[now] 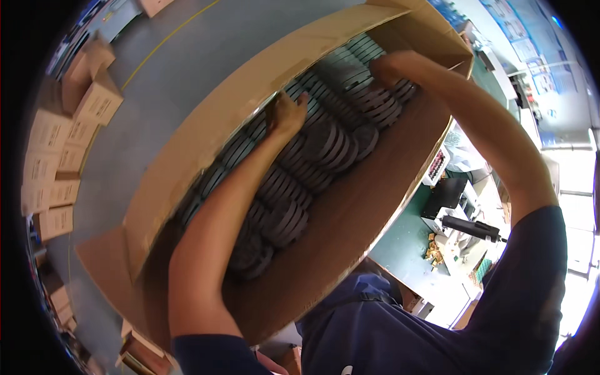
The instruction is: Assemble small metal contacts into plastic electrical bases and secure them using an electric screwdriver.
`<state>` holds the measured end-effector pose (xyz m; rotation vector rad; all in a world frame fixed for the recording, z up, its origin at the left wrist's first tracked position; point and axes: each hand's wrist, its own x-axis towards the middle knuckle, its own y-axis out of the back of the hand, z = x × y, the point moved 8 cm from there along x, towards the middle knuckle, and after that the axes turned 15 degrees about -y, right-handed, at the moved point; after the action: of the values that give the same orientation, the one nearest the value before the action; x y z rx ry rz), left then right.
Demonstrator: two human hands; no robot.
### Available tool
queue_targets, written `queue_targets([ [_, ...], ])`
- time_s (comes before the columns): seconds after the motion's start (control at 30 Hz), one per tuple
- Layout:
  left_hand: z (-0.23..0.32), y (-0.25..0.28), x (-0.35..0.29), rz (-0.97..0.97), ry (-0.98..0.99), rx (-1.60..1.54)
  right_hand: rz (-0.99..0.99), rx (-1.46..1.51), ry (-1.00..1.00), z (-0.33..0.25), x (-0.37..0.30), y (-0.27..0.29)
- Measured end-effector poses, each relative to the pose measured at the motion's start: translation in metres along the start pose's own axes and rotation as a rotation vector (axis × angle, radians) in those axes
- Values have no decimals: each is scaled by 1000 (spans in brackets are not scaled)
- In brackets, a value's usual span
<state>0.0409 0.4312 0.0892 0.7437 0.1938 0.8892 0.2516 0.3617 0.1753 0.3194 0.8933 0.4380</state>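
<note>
Inside a large open cardboard box (356, 215) lie several rows of grey round discs (325, 147), stacked on edge against each other. My left hand (289, 115) is over the discs beside the box's far left wall, its thumb held apart from the fingers and nothing visible in it. At the right end of the box my right hand (392, 67) reaches down onto the discs, wrist bent. The back of that hand hides its fingertips, so I cannot see whether it grips a disc. A sheet of clear plastic (344, 72) seems to lie over some discs near it.
Closed cartons (47, 153) are stacked on the grey floor at the left, past a yellow floor line (164, 40). To the right stands a green-topped workbench (400, 247) holding a black power screwdriver (470, 228) and small parts. Raised flaps edge the box.
</note>
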Motion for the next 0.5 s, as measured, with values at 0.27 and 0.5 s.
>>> queue_targets([
  [0.27, 54, -43, 91, 208, -22, -519, 161, 779, -28, 10, 20, -31],
  [0.5, 40, -85, 108, 224, 172, -532, 157, 667, -133, 16, 29, -56],
])
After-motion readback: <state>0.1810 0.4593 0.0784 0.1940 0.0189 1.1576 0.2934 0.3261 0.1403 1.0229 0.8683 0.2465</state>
